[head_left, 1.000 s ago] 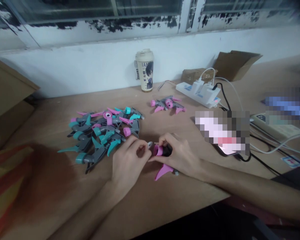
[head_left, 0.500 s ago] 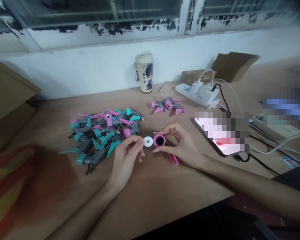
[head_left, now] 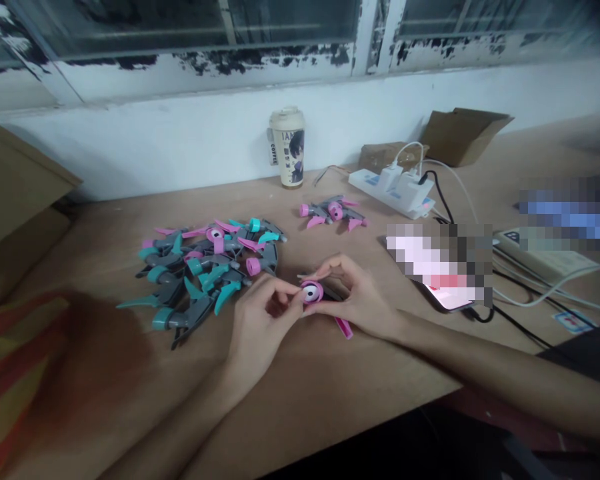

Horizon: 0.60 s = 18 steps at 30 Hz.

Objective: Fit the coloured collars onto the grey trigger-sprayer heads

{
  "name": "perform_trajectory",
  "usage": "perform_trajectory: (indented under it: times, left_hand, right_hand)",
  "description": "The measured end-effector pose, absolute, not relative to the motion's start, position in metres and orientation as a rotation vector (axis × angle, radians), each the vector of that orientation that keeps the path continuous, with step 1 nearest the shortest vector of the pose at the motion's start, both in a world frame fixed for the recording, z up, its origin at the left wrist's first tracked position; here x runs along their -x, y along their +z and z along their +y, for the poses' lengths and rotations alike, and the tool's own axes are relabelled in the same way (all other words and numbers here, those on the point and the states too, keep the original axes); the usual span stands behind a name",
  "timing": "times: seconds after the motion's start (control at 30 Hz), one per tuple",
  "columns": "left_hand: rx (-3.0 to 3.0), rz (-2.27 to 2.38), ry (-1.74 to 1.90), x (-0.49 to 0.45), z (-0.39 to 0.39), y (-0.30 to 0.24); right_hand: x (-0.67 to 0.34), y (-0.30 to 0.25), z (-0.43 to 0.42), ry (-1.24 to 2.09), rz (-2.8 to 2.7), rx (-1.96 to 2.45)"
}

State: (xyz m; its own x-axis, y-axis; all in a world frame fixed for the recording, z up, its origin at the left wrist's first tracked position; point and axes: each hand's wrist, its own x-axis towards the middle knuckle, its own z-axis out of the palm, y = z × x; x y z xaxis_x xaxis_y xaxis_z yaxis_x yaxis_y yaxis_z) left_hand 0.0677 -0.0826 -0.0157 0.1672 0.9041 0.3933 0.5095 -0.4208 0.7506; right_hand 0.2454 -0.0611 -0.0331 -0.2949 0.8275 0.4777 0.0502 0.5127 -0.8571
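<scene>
My right hand (head_left: 357,297) grips a pink and grey spray trigger head (head_left: 330,301) with its round pink cap facing me. A small white washer (head_left: 310,291) sits in that cap's opening, and the fingertips of my left hand (head_left: 260,320) pinch and press it there. The trigger's pink lever (head_left: 344,327) hangs below my right hand. A pile of teal, pink and grey trigger heads (head_left: 205,267) lies on the wooden table (head_left: 330,393) left of my hands. A smaller group of pink and grey trigger heads (head_left: 334,211) lies further back.
A cream coffee cup (head_left: 287,147) stands by the wall. A white power strip (head_left: 393,190) with chargers and cables lies at the right, near a phone (head_left: 443,290). Cardboard boxes (head_left: 463,133) sit at back right and at far left (head_left: 15,187). Striped cloth (head_left: 10,373) lies lower left.
The white washer, held apart from the pink cap half a second ago, now sits in the cap's opening. My two hands have come together.
</scene>
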Motion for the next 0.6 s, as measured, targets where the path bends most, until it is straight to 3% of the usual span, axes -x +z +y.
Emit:
perform_trajectory:
  times: [0.3, 0.6]
  left_hand:
    - [-2.168, 1.360, 1.194, -0.070, -0.084, -0.009]
    - [-2.210, 1.306, 0.964, -0.066, -0.078, -0.003]
  right_hand:
    - [-0.247, -0.029, -0.064, 0.822, -1.767, 0.799]
    - [-0.250, -0.025, -0.065, 0.756, -1.857, 0.894]
